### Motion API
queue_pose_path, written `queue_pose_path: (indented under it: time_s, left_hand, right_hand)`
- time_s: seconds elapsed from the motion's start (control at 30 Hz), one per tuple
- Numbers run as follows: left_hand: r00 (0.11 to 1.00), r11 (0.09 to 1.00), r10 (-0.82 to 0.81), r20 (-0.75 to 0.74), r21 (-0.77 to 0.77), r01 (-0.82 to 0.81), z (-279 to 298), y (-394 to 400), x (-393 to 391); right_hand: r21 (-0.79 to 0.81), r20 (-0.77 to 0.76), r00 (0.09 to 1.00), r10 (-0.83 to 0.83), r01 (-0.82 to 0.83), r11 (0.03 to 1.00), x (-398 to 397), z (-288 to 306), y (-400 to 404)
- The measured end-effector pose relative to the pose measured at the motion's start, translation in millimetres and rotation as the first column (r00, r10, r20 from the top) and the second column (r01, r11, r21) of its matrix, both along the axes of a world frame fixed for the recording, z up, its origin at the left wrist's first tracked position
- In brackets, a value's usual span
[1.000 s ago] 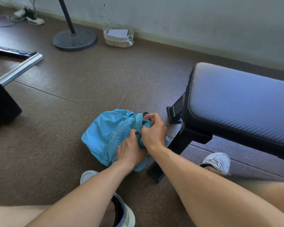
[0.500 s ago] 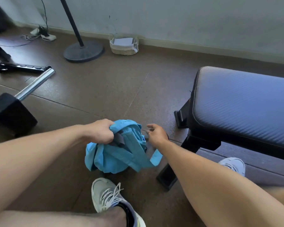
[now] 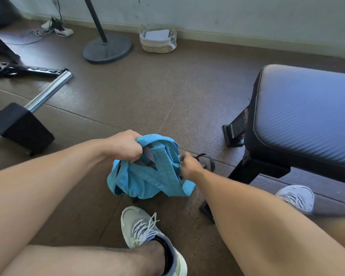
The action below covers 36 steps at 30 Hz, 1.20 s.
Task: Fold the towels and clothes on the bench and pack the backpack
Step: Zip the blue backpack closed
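Backpack [image 3: 147, 182] lifted higher, crumpled, straps up; left hand [image 3: 126, 145] fingers clenched on top; right hand [image 3: 188, 165] pinching dark strap [image 3: 210, 163].

bench label [image 3: 239, 124] unreadable, no legible text

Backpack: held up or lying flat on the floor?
Held up: left hand grips the backpack top; its straps face the camera.
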<state>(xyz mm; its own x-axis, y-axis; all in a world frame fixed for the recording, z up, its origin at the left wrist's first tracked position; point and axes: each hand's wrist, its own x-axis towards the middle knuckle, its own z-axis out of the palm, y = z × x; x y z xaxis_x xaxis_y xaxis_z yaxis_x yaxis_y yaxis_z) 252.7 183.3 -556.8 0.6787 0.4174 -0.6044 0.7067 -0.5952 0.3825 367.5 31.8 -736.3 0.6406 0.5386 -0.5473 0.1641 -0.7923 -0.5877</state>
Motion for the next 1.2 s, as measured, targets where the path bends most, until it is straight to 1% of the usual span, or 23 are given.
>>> queue_pose_path:
  time_s: [0.13,0.27,0.4,0.47,0.57,0.6,0.7,0.77,0.8,0.9,0.97,1.03,1.07,1.2]
  left_hand:
    - [0.998,1.000,0.000,0.066,-0.001,0.000,5.7,5.7,-5.3]
    - [0.991,0.998,0.068,0.116,-0.010,-0.067,6.9,12.2,-12.3]
    - [0.986,0.992,0.120,0.119,-0.040,-0.116,9.7,14.2,-15.2]
    - [0.983,0.990,0.135,0.126,-0.051,-0.129,13.2,12.4,-15.6]
    - [0.976,0.987,0.159,0.147,-0.020,-0.157,22.5,12.4,-15.6]
    - [0.971,0.984,0.174,0.163,0.004,-0.177,27.3,12.6,-15.7]
    - [0.940,0.966,0.222,0.259,0.075,-0.249,43.7,12.6,-14.7]
    - [0.884,0.941,0.276,0.378,0.080,-0.328,51.2,16.8,-15.2]
    - [0.844,0.926,0.308,0.438,0.066,-0.372,54.7,19.6,-15.7]
    - [0.722,0.889,0.384,0.575,-0.017,-0.459,66.3,23.8,-15.9]
    - [0.680,0.870,0.417,0.603,-0.050,-0.490,76.7,20.3,-12.8]
    - [0.681,0.869,0.418,0.602,-0.048,-0.492,87.3,14.2,-8.0]
    - [0.693,0.877,0.424,0.584,-0.073,-0.475,92.2,11.6,-5.7]
    - [0.779,0.917,0.398,0.485,-0.192,-0.350,108.4,-0.2,-0.4]
  right_hand:
    - [0.064,-0.072,0.986,-0.148,0.153,0.986,-2.8,-2.8,2.8]
    - [0.068,-0.123,0.985,-0.123,0.132,0.989,-0.3,8.2,7.0]
    - [0.061,-0.119,0.989,-0.088,0.096,0.994,2.6,21.0,11.8]
    - [0.100,-0.207,0.967,-0.147,0.171,0.980,4.7,24.5,18.2]
    - [0.169,-0.252,0.933,-0.255,0.302,0.938,19.0,18.9,29.7]
    - [0.205,-0.252,0.926,-0.281,0.334,0.920,20.5,27.8,31.2]
    - [0.296,-0.283,0.897,-0.339,0.418,0.859,14.0,87.4,30.4]
    - [0.333,-0.345,0.857,-0.382,0.492,0.804,19.5,115.0,35.1]
    - [0.343,-0.353,0.849,-0.393,0.509,0.790,24.1,127.6,38.3]
    - [0.363,-0.309,0.866,-0.394,0.490,0.792,37.4,162.5,44.2]
    - [0.358,-0.257,0.885,-0.388,0.461,0.812,43.9,184.8,41.8]
    - [0.357,-0.202,0.910,-0.362,0.413,0.838,51.6,205.5,37.1]
    - [0.359,-0.170,0.921,-0.350,0.388,0.849,56.3,215.3,34.8]
    - [0.354,-0.044,0.936,-0.348,0.341,0.871,77.9,245.4,24.8]
